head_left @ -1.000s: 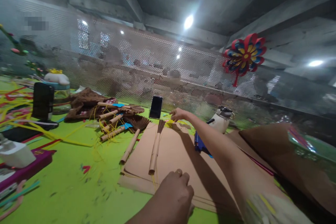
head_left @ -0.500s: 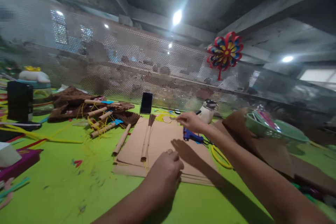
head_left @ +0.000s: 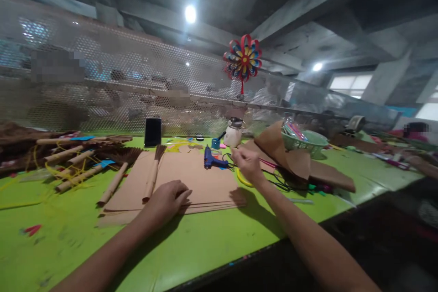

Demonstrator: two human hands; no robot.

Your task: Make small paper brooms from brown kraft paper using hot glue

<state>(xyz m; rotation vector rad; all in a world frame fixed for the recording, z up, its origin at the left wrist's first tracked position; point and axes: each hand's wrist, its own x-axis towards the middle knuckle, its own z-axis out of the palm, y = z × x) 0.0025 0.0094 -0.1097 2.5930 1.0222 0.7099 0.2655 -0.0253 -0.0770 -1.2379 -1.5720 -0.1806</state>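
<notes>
My left hand (head_left: 170, 200) rests palm down on the front of a stack of brown kraft paper (head_left: 196, 178), fingers loosely bent and thumb apart. Beside it on the paper lies a rolled paper tube with a brown fringed end (head_left: 153, 173), like a small broom. My right hand (head_left: 247, 164) hovers just right of the stack, fingers pinched together; what they hold, if anything, I cannot make out. To its left, a blue glue gun (head_left: 212, 159) lies on the stack's far right corner. Under the right hand is a yellow ring (head_left: 243, 179), partly hidden.
More fringed paper tubes (head_left: 82, 169) with yellow ties lie left. A phone (head_left: 152, 132) stands at the back, near a small blue pot (head_left: 216, 143) and a white jar (head_left: 233, 133). A green basket (head_left: 310, 143) and brown paper (head_left: 290, 159) are right. The table's front edge runs diagonally.
The view has turned right. My right hand has drawn back from the stack's far edge to the right of the glue gun. My left hand stays on the paper, nearer the fringed tube.
</notes>
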